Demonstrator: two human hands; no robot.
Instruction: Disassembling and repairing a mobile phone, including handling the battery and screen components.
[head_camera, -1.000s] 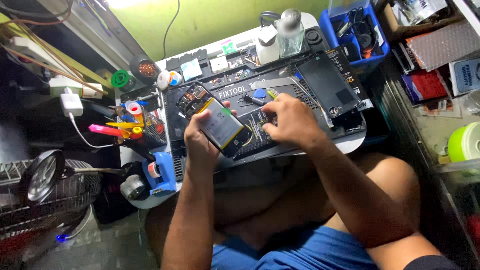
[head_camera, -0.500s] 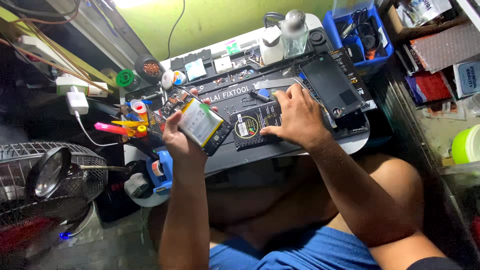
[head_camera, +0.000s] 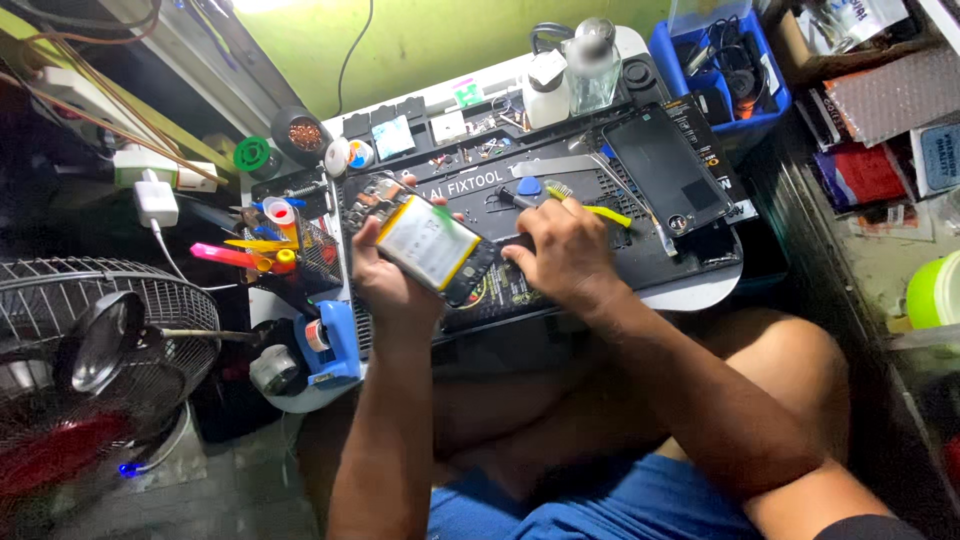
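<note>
Tilting the opened phone back toward me, battery side up.
My left hand is clamping its edge; my right hand is now pinching a yellow-handled tool over the mat.

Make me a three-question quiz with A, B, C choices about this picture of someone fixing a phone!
1. Where is the opened phone?
A. In the left hand, lifted off the mat
B. Inside the blue bin
C. On the floor by the fan

2. What colour is the handle of the tool lying on the work mat just past the right hand?
A. Red
B. Yellow
C. White

3. How is the dark phone screen panel lying?
A. Standing upright against the wall
B. Held in the right hand
C. Flat on the mat, no hand on it

Answers: 1 A, the left hand's fingers wrap its edges above the mat. 2 B, its handle shows bright yellow. 3 C, it rests flat at the mat's right side, apart from both hands.
</note>
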